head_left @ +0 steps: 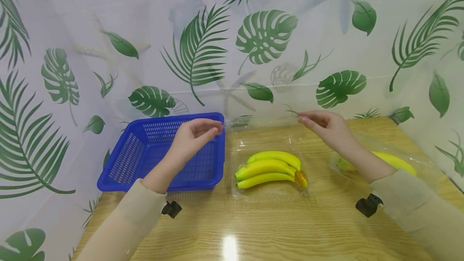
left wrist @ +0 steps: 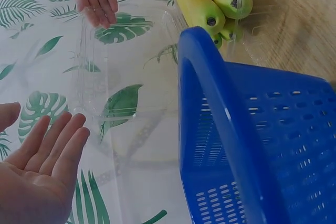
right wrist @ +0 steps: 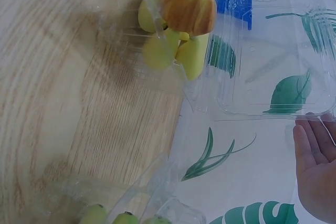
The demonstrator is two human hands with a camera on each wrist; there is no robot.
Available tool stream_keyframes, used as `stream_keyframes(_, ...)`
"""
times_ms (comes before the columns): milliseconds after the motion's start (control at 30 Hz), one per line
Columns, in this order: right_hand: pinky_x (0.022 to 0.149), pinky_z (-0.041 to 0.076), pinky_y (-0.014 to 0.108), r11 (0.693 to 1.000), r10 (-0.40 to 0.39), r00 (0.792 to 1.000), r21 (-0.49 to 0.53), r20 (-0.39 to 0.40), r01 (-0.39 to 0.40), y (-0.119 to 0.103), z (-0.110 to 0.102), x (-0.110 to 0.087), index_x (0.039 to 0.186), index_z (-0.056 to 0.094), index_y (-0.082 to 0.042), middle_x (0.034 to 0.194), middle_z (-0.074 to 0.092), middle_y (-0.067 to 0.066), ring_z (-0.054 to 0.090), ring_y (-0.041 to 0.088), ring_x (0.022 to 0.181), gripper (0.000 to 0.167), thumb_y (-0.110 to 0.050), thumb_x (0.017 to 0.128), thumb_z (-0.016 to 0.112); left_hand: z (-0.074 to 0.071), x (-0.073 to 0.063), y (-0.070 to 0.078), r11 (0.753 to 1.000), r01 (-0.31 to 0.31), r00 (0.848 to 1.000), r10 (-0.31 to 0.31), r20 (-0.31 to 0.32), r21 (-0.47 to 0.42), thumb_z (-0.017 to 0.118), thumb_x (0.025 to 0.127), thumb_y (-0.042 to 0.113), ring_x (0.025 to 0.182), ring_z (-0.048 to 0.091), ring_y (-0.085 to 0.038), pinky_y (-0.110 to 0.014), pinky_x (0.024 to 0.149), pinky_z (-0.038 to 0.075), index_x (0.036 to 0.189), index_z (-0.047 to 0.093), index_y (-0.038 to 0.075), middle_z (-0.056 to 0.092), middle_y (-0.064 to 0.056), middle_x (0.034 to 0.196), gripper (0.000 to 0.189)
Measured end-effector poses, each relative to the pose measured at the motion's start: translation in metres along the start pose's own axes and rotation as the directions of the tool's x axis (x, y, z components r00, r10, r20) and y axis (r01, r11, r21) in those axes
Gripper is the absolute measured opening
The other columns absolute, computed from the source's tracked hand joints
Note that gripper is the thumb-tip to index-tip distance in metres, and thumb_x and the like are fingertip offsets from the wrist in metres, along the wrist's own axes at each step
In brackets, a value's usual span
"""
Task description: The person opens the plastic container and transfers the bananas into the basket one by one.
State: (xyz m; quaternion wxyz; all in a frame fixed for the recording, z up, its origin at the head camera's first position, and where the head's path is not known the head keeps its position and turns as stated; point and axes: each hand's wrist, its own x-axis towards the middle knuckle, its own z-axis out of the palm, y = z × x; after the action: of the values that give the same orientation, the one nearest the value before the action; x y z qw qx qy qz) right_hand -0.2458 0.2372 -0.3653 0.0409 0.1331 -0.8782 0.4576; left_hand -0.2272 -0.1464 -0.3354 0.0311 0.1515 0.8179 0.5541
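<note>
A clear plastic clamshell box (head_left: pixel 237 194) lies on the table with a bunch of yellow bananas (head_left: pixel 270 168) in its base. Its transparent lid (left wrist: pixel 123 66) stands raised at the back. At the lid's left side is my left hand (head_left: pixel 195 138), fingers extended and thumb apart in the left wrist view. My right hand (head_left: pixel 328 128) is at the opposite side, its straight fingers (right wrist: pixel 315 135) right at the lid's edge in the right wrist view. The bananas sit below and between both hands.
A blue perforated plastic basket (head_left: pixel 161 188) stands left of the box. On the right, partly under my right forearm, more yellow bananas (head_left: pixel 395 162) lie in another clear plastic package. A white curtain with green leaf prints (head_left: pixel 268 39) hangs behind the wooden table (head_left: pixel 275 233).
</note>
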Motion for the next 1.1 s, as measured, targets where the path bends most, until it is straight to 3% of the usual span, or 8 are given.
stream_keyframes(400, 0.087, 0.048, -0.002, 1.000, 0.000, 1.000, 0.001, 0.004, 0.000, 0.000, 0.000, 0.000, 0.143, 0.065, -0.003, 0.139, 0.070, 0.022, 0.056, -0.025, 0.099, 0.046, -0.036, 0.111, 0.057, 0.015, 0.001, -0.001, 1.000, -0.002, 0.998, 0.002, 0.058, 0.002, 0.065, 0.106, 0.013, 0.124, 0.072, -0.034, -0.044, 0.111, 0.058, 0.130, 0.072, 0.001, 0.076, -0.019, 0.129, 0.027)
stream_keyframes(700, 0.086, 0.048, -0.002, 1.000, -0.003, 1.000, -0.009, 0.005, 0.003, -0.002, 0.000, 0.000, 0.143, 0.065, -0.002, 0.138, 0.070, 0.022, 0.056, -0.025, 0.098, 0.046, -0.035, 0.111, 0.057, 0.035, 0.004, -0.001, 1.000, 0.016, 0.994, -0.016, 0.112, -0.004, 0.065, 0.106, 0.013, 0.122, 0.073, -0.033, -0.041, 0.107, 0.061, 0.129, 0.073, 0.001, 0.076, -0.019, 0.129, 0.026)
stream_keyframes(1100, 0.086, 0.048, -0.002, 1.000, -0.020, 1.000, -0.009, 0.000, 0.020, -0.001, -0.001, -0.001, 0.141, 0.066, -0.002, 0.138, 0.070, 0.023, 0.056, -0.026, 0.097, 0.044, -0.033, 0.111, 0.058, 0.064, 0.009, -0.002, 1.000, -0.007, 0.979, 0.004, 0.202, 0.014, 0.069, 0.104, 0.012, 0.121, 0.074, -0.031, -0.034, 0.103, 0.062, 0.130, 0.073, 0.001, 0.075, -0.017, 0.130, 0.029)
